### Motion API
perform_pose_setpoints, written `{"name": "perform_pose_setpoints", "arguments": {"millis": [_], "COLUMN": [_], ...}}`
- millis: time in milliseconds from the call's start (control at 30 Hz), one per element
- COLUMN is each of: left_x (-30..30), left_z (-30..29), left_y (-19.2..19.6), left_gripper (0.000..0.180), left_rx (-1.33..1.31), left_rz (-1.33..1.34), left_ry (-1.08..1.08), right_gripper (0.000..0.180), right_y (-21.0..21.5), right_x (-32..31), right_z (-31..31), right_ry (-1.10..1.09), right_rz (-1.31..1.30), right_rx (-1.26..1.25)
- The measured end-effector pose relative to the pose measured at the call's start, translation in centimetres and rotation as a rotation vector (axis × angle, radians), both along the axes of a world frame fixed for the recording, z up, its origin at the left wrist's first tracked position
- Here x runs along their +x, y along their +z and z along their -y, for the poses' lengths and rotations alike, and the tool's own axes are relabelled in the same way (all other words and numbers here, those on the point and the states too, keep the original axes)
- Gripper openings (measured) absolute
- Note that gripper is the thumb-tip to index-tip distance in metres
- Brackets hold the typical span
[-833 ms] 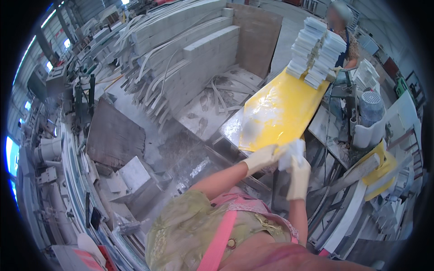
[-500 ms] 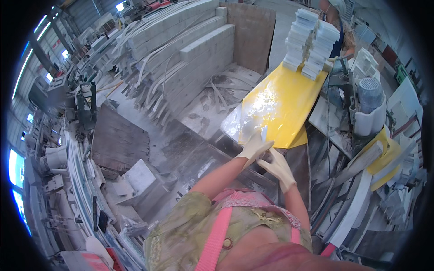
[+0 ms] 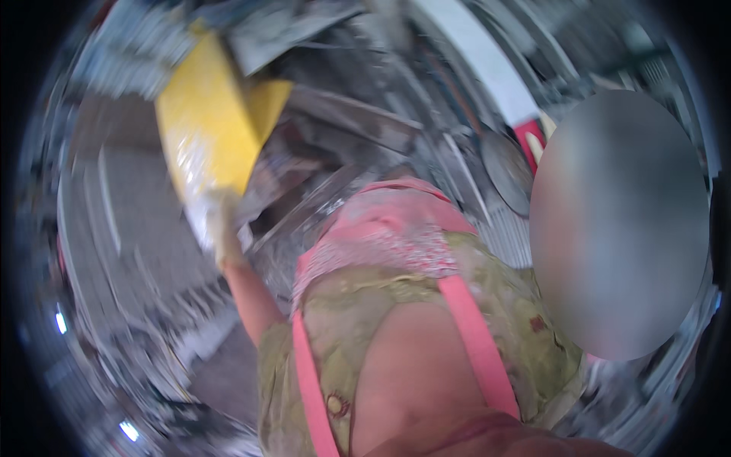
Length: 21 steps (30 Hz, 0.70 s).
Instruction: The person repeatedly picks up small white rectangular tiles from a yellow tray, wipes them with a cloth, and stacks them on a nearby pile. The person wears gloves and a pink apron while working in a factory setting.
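My left hand [image 3: 219, 228], in a pale glove, reaches out to the near end of the shiny yellow sheet [image 3: 202, 114]. It looks to touch the whitish end of that sheet, but motion smears the fingers. Of my right arm only the green sleeve shows; a large blurred oval [image 3: 620, 228] covers the area beyond it. Cream finger-like shapes [image 3: 535, 146] poke out at the oval's left edge, beside a red end piece [image 3: 524, 137]. Whether they belong to my right hand I cannot make out.
A long white curved edge [image 3: 476, 53] runs away from the red piece at the upper right. Grey slabs [image 3: 137, 221] fill the left side. A round grey disc [image 3: 505, 171] lies beside the red piece. Most surroundings are smeared.
The view has swung to the right, so the yellow sheet now lies at upper left. My hands, together before, have parted; the left stays by the sheet. The blurred oval is new.
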<state>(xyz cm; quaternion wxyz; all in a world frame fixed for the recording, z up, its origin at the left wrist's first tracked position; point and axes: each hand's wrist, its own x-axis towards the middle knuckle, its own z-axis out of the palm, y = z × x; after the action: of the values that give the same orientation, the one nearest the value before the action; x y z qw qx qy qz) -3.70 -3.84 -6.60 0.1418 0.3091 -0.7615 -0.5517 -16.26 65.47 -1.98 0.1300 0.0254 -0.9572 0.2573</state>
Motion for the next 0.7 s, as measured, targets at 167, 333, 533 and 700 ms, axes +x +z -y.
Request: {"name": "perform_pose_setpoints", "arguments": {"millis": [167,333,533,700], "left_x": [0.0,-1.5,-1.1,-0.3], "left_z": [-3.9,-7.1,-10.1,-10.3], "left_y": [3.1,4.6,5.8,6.4], "left_gripper": [0.04,0.064,0.063,0.065], "left_rx": [0.133,-0.057,-0.166,-0.147], "left_rz": [0.017,0.127,0.351,0.368], "left_ry": [0.139,0.465,0.448,0.402], "right_gripper": [0.077,0.077,0.059,0.058], "right_y": [-3.9,-6.3,-4.4,-3.0], "right_x": [-3.4,-9.0,-7.8,-10.4], "right_z": [-1.8,0.1,-2.7,-1.5], "right_ry": [0.28,0.369,0.199,0.407], "right_rz": [-0.151,-0.168,0.076,-0.178], "right_rx": [0.387,0.482,0.309,0.605]}}
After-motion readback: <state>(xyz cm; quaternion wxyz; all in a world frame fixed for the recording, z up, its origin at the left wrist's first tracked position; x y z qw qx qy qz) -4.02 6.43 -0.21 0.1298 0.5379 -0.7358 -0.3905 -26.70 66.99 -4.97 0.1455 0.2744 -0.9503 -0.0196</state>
